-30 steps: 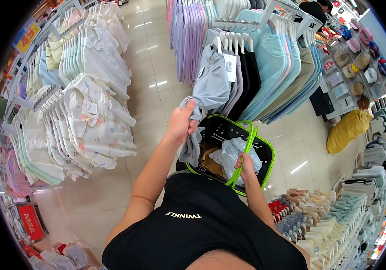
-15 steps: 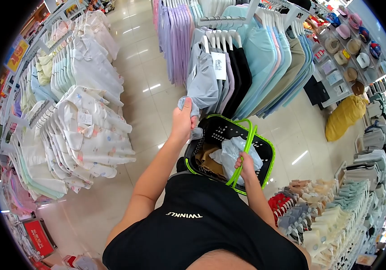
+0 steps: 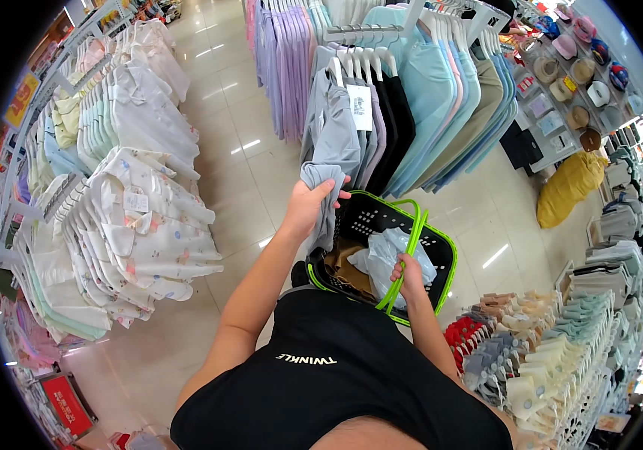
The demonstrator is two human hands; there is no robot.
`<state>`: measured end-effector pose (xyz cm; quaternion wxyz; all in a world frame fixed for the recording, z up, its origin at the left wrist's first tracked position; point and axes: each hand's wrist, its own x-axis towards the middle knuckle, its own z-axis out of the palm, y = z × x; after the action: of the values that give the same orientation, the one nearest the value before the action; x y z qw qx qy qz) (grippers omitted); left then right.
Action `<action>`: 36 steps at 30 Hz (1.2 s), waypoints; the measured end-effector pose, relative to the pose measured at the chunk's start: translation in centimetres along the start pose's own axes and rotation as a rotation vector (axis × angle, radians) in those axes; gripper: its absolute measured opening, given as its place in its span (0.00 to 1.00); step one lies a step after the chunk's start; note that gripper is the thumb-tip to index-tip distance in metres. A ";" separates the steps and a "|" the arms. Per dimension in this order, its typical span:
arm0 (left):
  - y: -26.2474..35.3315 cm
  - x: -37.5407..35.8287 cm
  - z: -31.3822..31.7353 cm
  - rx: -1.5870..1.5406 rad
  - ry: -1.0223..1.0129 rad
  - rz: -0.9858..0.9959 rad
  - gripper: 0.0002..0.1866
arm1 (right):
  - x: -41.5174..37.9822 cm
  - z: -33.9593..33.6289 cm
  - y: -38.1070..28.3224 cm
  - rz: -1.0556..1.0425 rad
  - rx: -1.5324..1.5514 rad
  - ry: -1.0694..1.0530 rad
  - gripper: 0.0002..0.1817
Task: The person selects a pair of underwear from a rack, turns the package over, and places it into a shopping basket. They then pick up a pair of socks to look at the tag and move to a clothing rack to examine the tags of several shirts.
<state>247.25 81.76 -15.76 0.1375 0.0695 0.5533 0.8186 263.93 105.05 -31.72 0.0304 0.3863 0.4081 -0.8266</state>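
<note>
A light grey long-sleeved top point(image 3: 333, 127) hangs at the front of the rack on a white hanger, a white paper tag point(image 3: 360, 107) on it. My left hand point(image 3: 312, 206) has its lower part pinched between thumb and fingers, and the cloth drapes down past the hand. My right hand point(image 3: 409, 276) is closed round the green handles point(image 3: 414, 240) of a black shopping basket point(image 3: 441, 255) with a green rim. Inside the basket lie a crumpled pale plastic bag point(image 3: 389, 255) and something brown point(image 3: 355, 271).
Black, pale blue and olive tops point(image 3: 479, 105) hang beside the grey one; lilac tops point(image 3: 284, 75) hang behind. White printed garments point(image 3: 149, 225) fill a rack on the left. At the right are a yellow sack point(image 3: 570, 187), caps point(image 3: 582, 71) and racks of small clothes point(image 3: 539, 360).
My left hand has turned and its fingers have spread somewhat on the grey cloth, more of which now hangs below. My right hand stays on the basket handles. The view has shifted slightly.
</note>
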 end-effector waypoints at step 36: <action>-13.6 4.3 -13.8 1.385 0.111 0.055 0.16 | -0.3 0.6 0.0 -0.010 -0.018 0.033 0.07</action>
<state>241.46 75.60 -33.75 0.0123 0.1131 0.9525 0.2825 263.75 104.60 -31.33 0.0227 0.3976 0.4178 -0.8166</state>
